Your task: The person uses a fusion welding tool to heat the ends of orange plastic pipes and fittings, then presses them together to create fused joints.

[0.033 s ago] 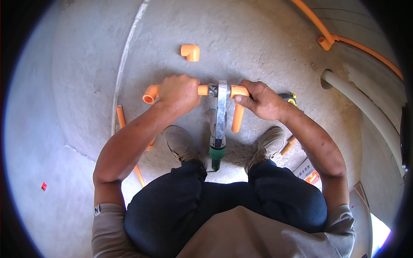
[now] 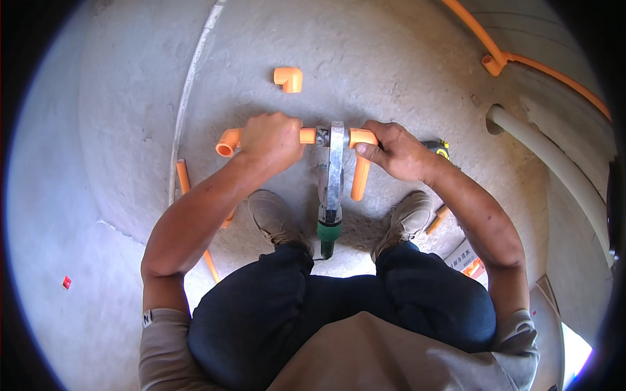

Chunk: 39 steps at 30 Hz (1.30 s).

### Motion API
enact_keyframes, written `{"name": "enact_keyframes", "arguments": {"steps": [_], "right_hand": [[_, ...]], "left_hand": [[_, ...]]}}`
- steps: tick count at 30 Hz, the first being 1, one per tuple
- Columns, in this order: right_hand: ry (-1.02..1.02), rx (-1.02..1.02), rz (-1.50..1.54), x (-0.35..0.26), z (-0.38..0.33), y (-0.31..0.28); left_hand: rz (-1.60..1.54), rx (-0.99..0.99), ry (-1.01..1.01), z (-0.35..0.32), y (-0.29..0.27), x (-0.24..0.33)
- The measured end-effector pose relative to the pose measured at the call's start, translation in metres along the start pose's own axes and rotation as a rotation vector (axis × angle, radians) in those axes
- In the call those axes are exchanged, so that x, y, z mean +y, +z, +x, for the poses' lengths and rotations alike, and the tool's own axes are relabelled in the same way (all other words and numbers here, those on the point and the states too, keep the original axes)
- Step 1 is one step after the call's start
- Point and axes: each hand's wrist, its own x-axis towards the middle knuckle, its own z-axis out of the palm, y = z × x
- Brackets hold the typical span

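A pipe fusion welder (image 2: 333,176) with a flat silver heating plate and a green handle (image 2: 329,231) stands between my feet, handle toward me. My left hand (image 2: 272,140) is closed around a short orange pipe (image 2: 308,136). An orange elbow (image 2: 228,143) sits on that pipe's left end, and its right end meets the welder's left die. On the other side, my right hand (image 2: 399,151) grips an orange elbow fitting (image 2: 362,138) against the plate's right side. An orange pipe piece (image 2: 360,179) extends from this fitting toward me. My palms hide part of both pieces.
A loose orange elbow (image 2: 289,79) lies beyond my left hand. A black-and-yellow tape measure (image 2: 438,149) rests beside my right wrist. Orange pipe (image 2: 183,176) lies at left. A grey pipe (image 2: 554,153) and joined orange pipes (image 2: 495,58) run along the right. My shoes (image 2: 409,218) flank the welder.
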Motion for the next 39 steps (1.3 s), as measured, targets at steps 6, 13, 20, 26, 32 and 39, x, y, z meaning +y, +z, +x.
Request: {"name": "enact_keyframes", "arguments": {"steps": [6,13,20,26,32,39], "right_hand": [[-0.002,-0.005,0.08,0.004,0.002,0.003],[0.027,-0.051,0.209,0.007,0.004,0.003],[-0.013,-0.062,0.333,0.022,0.009,0.008],[0.041,-0.1,0.302,0.011,0.009,0.001],[-0.005,-0.067,0.081,0.004,0.007,-0.005],[-0.014,-0.06,-0.076,-0.005,0.005,-0.009]], "left_hand": [[0.014,0.03,0.007,-0.001,0.0,0.0],[0.02,0.024,0.009,-0.002,0.0,0.001],[0.017,0.068,0.027,-0.002,0.004,0.0],[0.015,0.085,0.024,-0.003,0.005,-0.001],[0.01,0.066,0.02,-0.003,0.004,0.0],[0.0,0.066,0.016,-0.003,0.005,0.0]]}}
